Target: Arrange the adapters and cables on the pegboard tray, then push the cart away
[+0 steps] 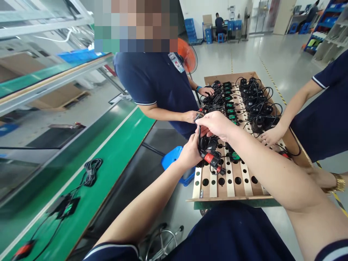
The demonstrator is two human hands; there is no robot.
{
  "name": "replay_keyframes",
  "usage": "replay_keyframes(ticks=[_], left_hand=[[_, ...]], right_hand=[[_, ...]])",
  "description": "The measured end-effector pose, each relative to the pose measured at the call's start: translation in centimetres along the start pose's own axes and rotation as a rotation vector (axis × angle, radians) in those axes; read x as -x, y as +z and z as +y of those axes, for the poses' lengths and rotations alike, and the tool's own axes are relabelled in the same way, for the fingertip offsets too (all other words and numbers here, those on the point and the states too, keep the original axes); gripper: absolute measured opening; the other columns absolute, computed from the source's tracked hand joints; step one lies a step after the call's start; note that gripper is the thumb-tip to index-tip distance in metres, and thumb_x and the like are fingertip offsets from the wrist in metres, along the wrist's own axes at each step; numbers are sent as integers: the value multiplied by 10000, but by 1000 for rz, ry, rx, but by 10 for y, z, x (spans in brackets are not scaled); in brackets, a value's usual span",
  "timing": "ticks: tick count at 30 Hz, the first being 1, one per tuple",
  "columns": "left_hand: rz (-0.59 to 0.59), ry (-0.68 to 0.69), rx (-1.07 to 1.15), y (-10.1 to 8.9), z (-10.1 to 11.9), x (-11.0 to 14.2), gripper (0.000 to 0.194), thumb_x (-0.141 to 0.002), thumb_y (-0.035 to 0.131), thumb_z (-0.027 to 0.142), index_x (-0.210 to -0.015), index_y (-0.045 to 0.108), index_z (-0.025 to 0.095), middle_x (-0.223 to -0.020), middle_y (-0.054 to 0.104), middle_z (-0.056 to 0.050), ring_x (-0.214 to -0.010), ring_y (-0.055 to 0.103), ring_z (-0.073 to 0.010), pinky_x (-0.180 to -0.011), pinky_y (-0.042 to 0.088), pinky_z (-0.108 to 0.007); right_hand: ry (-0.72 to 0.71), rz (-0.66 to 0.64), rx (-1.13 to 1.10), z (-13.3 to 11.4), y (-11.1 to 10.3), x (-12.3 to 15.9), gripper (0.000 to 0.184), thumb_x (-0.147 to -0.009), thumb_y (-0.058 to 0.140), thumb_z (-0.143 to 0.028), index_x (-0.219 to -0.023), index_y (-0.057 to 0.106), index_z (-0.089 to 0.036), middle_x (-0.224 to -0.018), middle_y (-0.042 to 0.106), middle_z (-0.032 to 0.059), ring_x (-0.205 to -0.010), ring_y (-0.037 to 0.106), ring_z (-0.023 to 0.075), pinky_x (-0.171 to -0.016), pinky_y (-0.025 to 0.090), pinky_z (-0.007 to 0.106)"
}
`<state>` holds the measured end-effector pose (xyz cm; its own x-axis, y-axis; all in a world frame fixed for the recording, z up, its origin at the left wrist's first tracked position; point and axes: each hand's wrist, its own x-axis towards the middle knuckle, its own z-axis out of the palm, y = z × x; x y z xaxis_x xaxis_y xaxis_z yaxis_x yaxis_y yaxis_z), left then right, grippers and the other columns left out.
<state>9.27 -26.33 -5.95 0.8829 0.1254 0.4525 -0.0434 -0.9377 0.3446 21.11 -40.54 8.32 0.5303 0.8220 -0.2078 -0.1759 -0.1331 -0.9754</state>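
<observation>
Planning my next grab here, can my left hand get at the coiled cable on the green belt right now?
Probably not immediately: your left hand is gripping a black cable, though nothing covers the coiled cable.

Glossy grey floor [248,54], white wall [202,8]

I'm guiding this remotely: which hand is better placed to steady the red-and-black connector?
Probably the left hand: it grips the black cable right beside the red-and-black connector. The right hand is farther away, at the cable's upper part.
</observation>
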Motion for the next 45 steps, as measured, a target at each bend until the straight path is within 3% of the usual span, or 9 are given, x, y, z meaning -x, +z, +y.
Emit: replay_keyframes(ticks=[7, 12, 14, 17, 22, 28, 36, 41, 45], left_hand=[[173, 103, 38, 10, -6, 0, 650, -883, 650, 296, -1478, 408, 196, -1291, 614, -114, -1113, 624, -239, -951, 526, -375], [370, 109, 208, 3, -11, -14, 624, -897, 635, 251, -1481, 424, 194, -1281, 615, -110, -1113, 633, -206, -996, 532, -363], [418, 139, 237, -2, -10, -20, 624, -872, 649, 215, -1461, 443, 191, -1267, 620, -111, -1109, 638, -211, -995, 538, -370], [438, 116, 266, -13, -7, -26, 528, -850, 673, 201, -1349, 502, 189, -1154, 643, -95, -969, 650, -180, -896, 558, -333], [485, -2, 478, -38, -7, -43, 374, -818, 726, 185, -1135, 529, 182, -976, 616, -42, -810, 591, -107, -785, 512, -251], [558, 15, 415, -59, -13, -68, 319, -839, 729, 244, -1094, 562, 149, -988, 652, -60, -882, 621, -129, -860, 515, -294], [517, 46, 475, -62, -24, -92, 262, -859, 681, 183, -1081, 543, 168, -986, 642, -49, -853, 621, -95, -791, 531, -228], [488, 64, 453, -65, -25, -104, 282, -866, 674, 227, -1091, 514, 170, -986, 638, -57, -835, 623, -98, -789, 545, -233], [412, 50, 504, -63, -17, -102, 353, -880, 671, 287, -1167, 498, 179, -1033, 630, -77, -879, 627, -125, -830, 557, -283]], right_hand=[[-31, 55, -266, 13, -26, -8, 177, -991, 564, -185, -889, 598, -45, -771, 673, 64, -592, 610, 87, -479, 383, 158], [-42, 119, -315, 81, -73, -3, 204, -948, 631, -225, -1064, 623, -57, -921, 696, 88, -728, 636, 107, -603, 466, 198], [48, 226, -107, 128, -90, -1, 199, -970, 568, -196, -1112, 598, -59, -1019, 696, 103, -770, 636, 101, -652, 481, 208], [194, 259, 619, 198, -97, -1, 245, -963, 485, -120, -1157, 621, -55, -1108, 688, 123, -950, 659, 146, -849, 502, 270], [75, 33, 989, 255, -60, -11, 324, -832, 606, -113, -1148, 681, -101, -1253, 630, 125, -1269, 511, 314, -1067, 381, 457], [68, -40, 1183, 270, -42, -22, 304, -805, 597, -127, -1092, 674, -61, -1159, 626, 186, -1187, 520, 360, -992, 376, 465], [-85, 35, 971, 258, -56, -20, 125, -857, 518, -154, -895, 637, -143, -863, 609, 28, -855, 529, 147, -757, 367, 261], [-186, 77, 561, 212, -87, 17, 116, -749, 517, -252, -723, 513, -139, -678, 463, -3, -667, 418, 121, -636, 328, 257], [-125, 137, 482, 177, -137, 63, 243, -757, 520, -318, -798, 667, -129, -769, 604, 41, -734, 511, 150, -707, 383, 279]])
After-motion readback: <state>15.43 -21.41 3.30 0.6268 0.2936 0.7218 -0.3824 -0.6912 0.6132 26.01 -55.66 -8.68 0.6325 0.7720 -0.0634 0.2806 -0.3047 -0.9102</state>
